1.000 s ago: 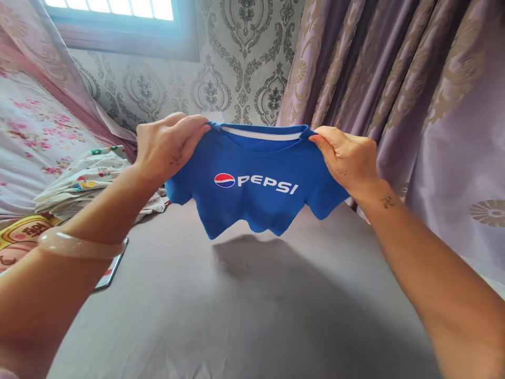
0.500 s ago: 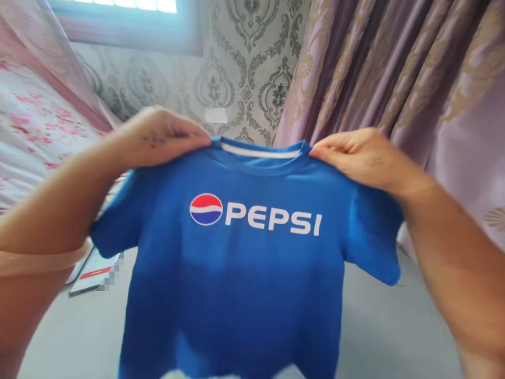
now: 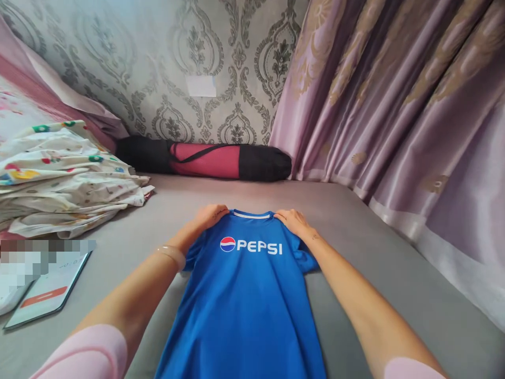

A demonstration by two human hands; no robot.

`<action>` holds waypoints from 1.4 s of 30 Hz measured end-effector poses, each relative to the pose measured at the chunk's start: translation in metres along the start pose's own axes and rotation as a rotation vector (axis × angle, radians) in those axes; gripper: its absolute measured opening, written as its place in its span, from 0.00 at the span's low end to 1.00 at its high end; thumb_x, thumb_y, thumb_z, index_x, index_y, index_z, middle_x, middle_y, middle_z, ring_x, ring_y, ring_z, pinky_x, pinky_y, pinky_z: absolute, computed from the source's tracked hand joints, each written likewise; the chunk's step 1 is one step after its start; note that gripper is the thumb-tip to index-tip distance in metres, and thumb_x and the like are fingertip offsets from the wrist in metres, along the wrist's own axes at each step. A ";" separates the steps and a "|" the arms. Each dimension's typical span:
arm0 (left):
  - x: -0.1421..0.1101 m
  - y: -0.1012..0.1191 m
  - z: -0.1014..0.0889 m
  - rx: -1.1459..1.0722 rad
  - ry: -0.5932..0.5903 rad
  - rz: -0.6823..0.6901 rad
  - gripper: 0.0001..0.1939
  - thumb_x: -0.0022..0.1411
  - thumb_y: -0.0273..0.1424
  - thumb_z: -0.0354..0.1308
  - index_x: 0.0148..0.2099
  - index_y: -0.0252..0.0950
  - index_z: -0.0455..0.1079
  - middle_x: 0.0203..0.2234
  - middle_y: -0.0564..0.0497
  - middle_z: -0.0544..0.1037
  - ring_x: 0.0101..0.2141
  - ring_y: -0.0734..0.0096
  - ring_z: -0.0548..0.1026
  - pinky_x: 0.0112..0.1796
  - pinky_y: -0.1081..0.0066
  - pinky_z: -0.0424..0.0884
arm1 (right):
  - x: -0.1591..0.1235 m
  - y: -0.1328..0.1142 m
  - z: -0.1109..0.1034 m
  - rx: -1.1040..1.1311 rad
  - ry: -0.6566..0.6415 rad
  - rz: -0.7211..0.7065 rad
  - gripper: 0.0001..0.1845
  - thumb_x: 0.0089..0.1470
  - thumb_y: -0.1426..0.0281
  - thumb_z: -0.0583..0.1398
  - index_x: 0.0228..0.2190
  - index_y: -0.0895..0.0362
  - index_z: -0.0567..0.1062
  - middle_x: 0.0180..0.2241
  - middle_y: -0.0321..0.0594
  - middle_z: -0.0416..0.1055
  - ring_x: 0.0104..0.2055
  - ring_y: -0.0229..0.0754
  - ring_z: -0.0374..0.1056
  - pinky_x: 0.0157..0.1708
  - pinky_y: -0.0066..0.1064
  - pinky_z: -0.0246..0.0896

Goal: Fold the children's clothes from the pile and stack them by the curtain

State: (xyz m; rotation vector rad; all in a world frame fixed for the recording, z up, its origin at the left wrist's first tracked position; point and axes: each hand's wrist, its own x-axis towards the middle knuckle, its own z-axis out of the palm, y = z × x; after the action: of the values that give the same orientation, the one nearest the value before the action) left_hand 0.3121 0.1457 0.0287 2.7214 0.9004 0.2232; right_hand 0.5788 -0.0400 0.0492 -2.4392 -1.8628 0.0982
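Nearer us than the long black-and-red cylindrical bag [image 3: 207,161], on a grey cloth sheet [image 3: 386,252], we list one blue short-sleeved fabric T-shirt [image 3: 248,300]: probably light, soft, unbreakable; best taken at the shoulders. Our left hand [image 3: 213,215] and right hand [image 3: 292,221] each pinch a shoulder, outstretched toward the bag, backs upward.

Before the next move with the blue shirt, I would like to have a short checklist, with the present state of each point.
1. Left hand holds shirt near collar: ok.
2. Right hand holds it on the collar's other side: ok.
3. Blue shirt, printed front up: ok.
4. Both sleeves spread flat: cannot tell, forearms partly cover them.
5. Bottom hem straight: cannot tell, outside the picture.
6. Patterned cloth pile apart from shirt: ok.
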 end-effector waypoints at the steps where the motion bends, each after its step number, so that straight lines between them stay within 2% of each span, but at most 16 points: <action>1: 0.003 0.000 0.002 0.027 -0.006 -0.007 0.25 0.68 0.46 0.39 0.48 0.41 0.74 0.43 0.45 0.80 0.43 0.56 0.76 0.37 0.68 0.67 | 0.004 0.002 0.004 -0.011 -0.005 -0.002 0.24 0.66 0.55 0.45 0.45 0.49 0.76 0.42 0.47 0.78 0.45 0.51 0.73 0.40 0.35 0.62; 5: 0.017 -0.005 0.004 0.105 -0.001 -0.053 0.25 0.69 0.46 0.37 0.49 0.42 0.73 0.44 0.45 0.80 0.44 0.56 0.76 0.37 0.68 0.67 | 0.024 0.005 0.011 -0.060 -0.012 -0.002 0.24 0.67 0.55 0.45 0.47 0.49 0.75 0.43 0.46 0.78 0.46 0.50 0.73 0.40 0.33 0.61; 12: 0.049 -0.025 -0.004 0.159 0.027 -0.177 0.23 0.68 0.45 0.41 0.49 0.43 0.74 0.44 0.45 0.80 0.44 0.56 0.76 0.38 0.68 0.67 | 0.067 0.002 0.007 -0.098 0.006 0.011 0.22 0.67 0.56 0.46 0.46 0.49 0.76 0.44 0.45 0.77 0.48 0.49 0.72 0.43 0.33 0.60; 19: 0.068 -0.024 0.001 0.211 0.043 -0.259 0.16 0.69 0.39 0.47 0.45 0.38 0.73 0.39 0.43 0.78 0.40 0.58 0.75 0.38 0.66 0.68 | 0.097 0.007 0.014 0.182 -0.029 0.129 0.20 0.64 0.56 0.51 0.43 0.53 0.77 0.48 0.48 0.75 0.53 0.52 0.67 0.50 0.38 0.57; 21: 0.068 -0.017 0.003 0.227 0.068 -0.265 0.14 0.68 0.34 0.49 0.47 0.33 0.72 0.41 0.38 0.76 0.42 0.56 0.74 0.41 0.61 0.68 | 0.099 0.016 0.015 0.231 -0.057 0.149 0.28 0.65 0.51 0.46 0.39 0.55 0.78 0.44 0.48 0.76 0.49 0.50 0.70 0.45 0.35 0.61; 23: 0.069 -0.005 0.005 0.238 0.110 -0.224 0.15 0.67 0.31 0.49 0.50 0.28 0.69 0.46 0.34 0.73 0.47 0.51 0.71 0.46 0.55 0.66 | 0.097 0.030 0.013 0.326 -0.108 0.197 0.38 0.64 0.47 0.37 0.36 0.57 0.77 0.37 0.48 0.77 0.39 0.46 0.73 0.37 0.32 0.63; 24: 0.070 0.003 0.006 0.238 0.124 -0.185 0.16 0.67 0.30 0.48 0.52 0.28 0.68 0.48 0.34 0.71 0.50 0.50 0.70 0.48 0.53 0.65 | 0.095 0.037 0.010 0.399 -0.153 0.242 0.41 0.63 0.46 0.35 0.34 0.58 0.77 0.34 0.47 0.77 0.34 0.44 0.73 0.33 0.31 0.64; 26: 0.076 0.024 0.011 0.218 0.120 -0.071 0.16 0.68 0.30 0.47 0.54 0.33 0.67 0.51 0.38 0.71 0.52 0.54 0.69 0.52 0.56 0.63 | 0.088 0.051 0.005 0.556 -0.261 0.352 0.42 0.62 0.43 0.36 0.30 0.59 0.76 0.28 0.46 0.75 0.25 0.40 0.68 0.26 0.30 0.61; 29: 0.086 0.061 0.029 0.112 0.068 0.188 0.15 0.68 0.29 0.46 0.54 0.37 0.68 0.50 0.44 0.73 0.51 0.63 0.71 0.53 0.66 0.65 | 0.074 0.065 -0.003 0.676 -0.336 0.435 0.33 0.60 0.45 0.48 0.24 0.59 0.75 0.22 0.41 0.71 0.20 0.36 0.60 0.22 0.28 0.54; 31: 0.089 0.084 0.047 0.034 0.041 0.325 0.16 0.69 0.30 0.45 0.55 0.36 0.67 0.52 0.44 0.73 0.54 0.64 0.70 0.55 0.67 0.63 | 0.063 0.069 -0.007 0.702 -0.304 0.405 0.21 0.54 0.54 0.60 0.21 0.58 0.74 0.19 0.36 0.68 0.21 0.35 0.58 0.22 0.27 0.51; 32: 0.090 0.094 0.055 0.016 0.032 0.335 0.17 0.69 0.31 0.45 0.56 0.35 0.66 0.54 0.43 0.72 0.56 0.63 0.68 0.57 0.66 0.62 | 0.058 0.070 -0.008 0.720 -0.285 0.385 0.16 0.49 0.60 0.64 0.19 0.57 0.73 0.18 0.34 0.67 0.21 0.34 0.57 0.22 0.27 0.50; 34: 0.088 0.108 0.070 0.016 0.023 0.272 0.20 0.70 0.35 0.45 0.59 0.33 0.63 0.59 0.40 0.67 0.61 0.60 0.63 0.60 0.64 0.57 | 0.048 0.070 -0.009 0.766 -0.253 0.352 0.11 0.42 0.69 0.67 0.17 0.57 0.71 0.17 0.30 0.64 0.22 0.33 0.56 0.22 0.25 0.49; 36: 0.088 0.114 0.079 0.014 0.029 0.162 0.22 0.70 0.38 0.44 0.61 0.33 0.61 0.62 0.40 0.64 0.63 0.60 0.60 0.61 0.63 0.54 | 0.039 0.067 -0.007 0.824 -0.217 0.335 0.10 0.42 0.70 0.66 0.18 0.57 0.70 0.17 0.29 0.63 0.23 0.32 0.57 0.23 0.24 0.51; 38: 0.092 0.114 0.080 0.001 0.047 0.059 0.23 0.72 0.37 0.39 0.63 0.34 0.59 0.62 0.41 0.64 0.62 0.62 0.61 0.60 0.64 0.56 | 0.031 0.063 -0.004 0.897 -0.164 0.333 0.09 0.44 0.68 0.66 0.22 0.56 0.70 0.20 0.29 0.65 0.25 0.32 0.60 0.25 0.22 0.54; 40: 0.101 0.110 0.075 -0.004 0.054 -0.048 0.23 0.72 0.35 0.34 0.61 0.36 0.61 0.59 0.41 0.68 0.59 0.60 0.65 0.57 0.59 0.59 | 0.025 0.059 0.000 0.962 -0.113 0.358 0.11 0.47 0.63 0.65 0.26 0.55 0.70 0.23 0.29 0.67 0.26 0.32 0.62 0.26 0.22 0.58; 42: 0.113 0.104 0.068 0.005 0.035 -0.115 0.22 0.71 0.33 0.36 0.57 0.37 0.66 0.56 0.40 0.71 0.57 0.54 0.67 0.54 0.53 0.61 | 0.020 0.059 0.003 0.991 -0.092 0.403 0.14 0.47 0.59 0.66 0.27 0.55 0.69 0.21 0.28 0.66 0.23 0.32 0.61 0.23 0.22 0.57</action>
State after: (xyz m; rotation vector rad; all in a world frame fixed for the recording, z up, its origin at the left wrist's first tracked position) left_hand 0.4759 0.1202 0.0016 2.6675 1.0641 0.2459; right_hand 0.6407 -0.0363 0.0408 -2.0002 -0.9094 0.9107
